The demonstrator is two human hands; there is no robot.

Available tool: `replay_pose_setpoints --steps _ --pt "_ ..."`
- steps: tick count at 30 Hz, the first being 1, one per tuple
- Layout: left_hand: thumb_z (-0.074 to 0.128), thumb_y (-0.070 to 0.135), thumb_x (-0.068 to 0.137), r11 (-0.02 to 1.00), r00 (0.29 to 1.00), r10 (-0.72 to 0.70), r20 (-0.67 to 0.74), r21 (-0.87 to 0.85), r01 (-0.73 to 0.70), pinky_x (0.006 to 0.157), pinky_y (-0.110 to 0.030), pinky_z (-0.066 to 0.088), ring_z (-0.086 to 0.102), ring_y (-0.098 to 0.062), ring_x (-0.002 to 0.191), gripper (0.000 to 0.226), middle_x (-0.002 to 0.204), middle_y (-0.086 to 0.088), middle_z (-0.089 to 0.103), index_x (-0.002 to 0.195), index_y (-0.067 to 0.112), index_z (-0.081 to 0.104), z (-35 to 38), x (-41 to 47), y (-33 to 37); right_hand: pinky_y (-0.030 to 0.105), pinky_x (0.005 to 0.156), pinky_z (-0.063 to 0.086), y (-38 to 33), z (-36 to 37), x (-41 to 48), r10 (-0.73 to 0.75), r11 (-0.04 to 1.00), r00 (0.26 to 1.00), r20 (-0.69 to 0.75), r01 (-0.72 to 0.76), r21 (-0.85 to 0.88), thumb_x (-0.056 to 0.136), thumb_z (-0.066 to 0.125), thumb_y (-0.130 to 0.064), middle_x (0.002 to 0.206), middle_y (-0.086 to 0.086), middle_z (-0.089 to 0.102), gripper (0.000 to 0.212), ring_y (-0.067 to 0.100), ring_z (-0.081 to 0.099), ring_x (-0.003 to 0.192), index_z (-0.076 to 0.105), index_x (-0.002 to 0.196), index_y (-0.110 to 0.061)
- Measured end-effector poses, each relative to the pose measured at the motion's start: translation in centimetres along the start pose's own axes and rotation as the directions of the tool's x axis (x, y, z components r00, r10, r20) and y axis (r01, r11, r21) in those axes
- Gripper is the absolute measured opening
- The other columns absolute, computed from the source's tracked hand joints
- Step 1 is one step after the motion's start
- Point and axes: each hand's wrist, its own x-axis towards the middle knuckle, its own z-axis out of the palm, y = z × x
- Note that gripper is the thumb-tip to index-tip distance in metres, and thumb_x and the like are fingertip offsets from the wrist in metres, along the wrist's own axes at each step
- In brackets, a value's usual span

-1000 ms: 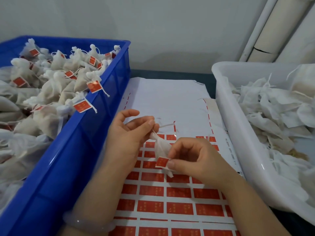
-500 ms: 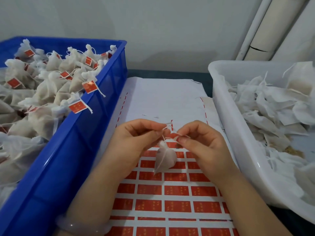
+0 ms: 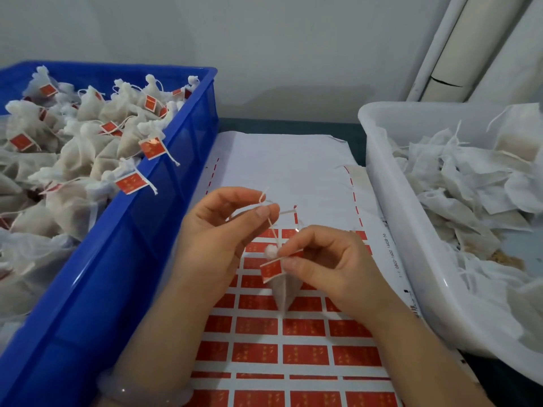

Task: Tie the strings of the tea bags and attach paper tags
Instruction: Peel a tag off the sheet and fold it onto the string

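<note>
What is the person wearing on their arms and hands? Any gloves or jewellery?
No gloves. The left grip and right grip are bare, with short, unpainted nails and no rings that I can see. No sleeve shows on the left forearm or the right forearm. The only thing worn is a smooth, pale, see-through bangle around the left wrist.

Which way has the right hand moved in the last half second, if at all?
Yes: the right hand slid toward the person, from the label sheet's top red row to roughly two rows lower.
</note>
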Motion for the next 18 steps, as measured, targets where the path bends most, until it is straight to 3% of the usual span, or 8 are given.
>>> replay_pose_setpoints --steps 6,10,12,18 --pt "0.076 0.027 0.048 1.000 0.998 -0.011 -0.056 -0.020 0.010 0.061 -0.023 0.055 0.072 -0.020 0.079 0.027 0.082 0.000 0.073 0.073 0.023 0.064 -0.10 0.06 -0.13 0.015 0.067 0.052 -0.16 -0.10 -0.09 0.028 0.999 0.998 0.063 -0.030 0.031 0.080 0.064 -0.004 0.079 -0.010 0.070 0.022 0.009 0.067 0.079 0.069 0.078 -0.026" --pt "0.069 0.017 0.060 1.000 1.000 -0.006 0.004 0.023 0.006 0.062 -0.022 0.055 0.072 -0.020 0.078 0.007 0.082 -0.003 0.073 0.063 0.022 0.066 -0.28 0.04 -0.24 0.017 0.069 0.053 -0.18 -0.13 -0.01 0.048 0.998 0.995 0.082 -0.050 0.028 0.078 0.065 -0.010 0.079 -0.008 0.071 0.022 0.011 0.068 0.080 0.071 0.076 -0.031" --pt "0.067 0.016 0.062 0.999 0.999 0.009 0.040 0.039 -0.011 0.063 -0.021 0.055 0.072 -0.020 0.080 0.009 0.083 -0.003 0.074 0.066 0.023 0.073 -0.46 0.02 -0.10 0.018 0.069 0.053 -0.20 -0.15 0.00 0.044 0.998 0.996 0.076 -0.047 0.042 0.077 0.065 -0.010 0.080 -0.006 0.071 0.022 0.011 0.068 0.079 0.071 0.074 -0.030" --pt "0.066 0.022 0.062 0.990 0.999 -0.014 0.046 0.144 0.008 0.060 -0.020 0.055 0.072 -0.017 0.076 0.019 0.081 0.001 0.074 0.076 0.029 0.076 -0.26 -0.09 -0.06 0.024 0.075 0.055 0.04 -0.61 0.15 0.004 0.997 0.996 -0.089 0.003 0.076 0.079 0.055 -0.010 0.081 -0.008 0.070 0.025 0.013 0.067 0.083 0.072 0.078 -0.029"
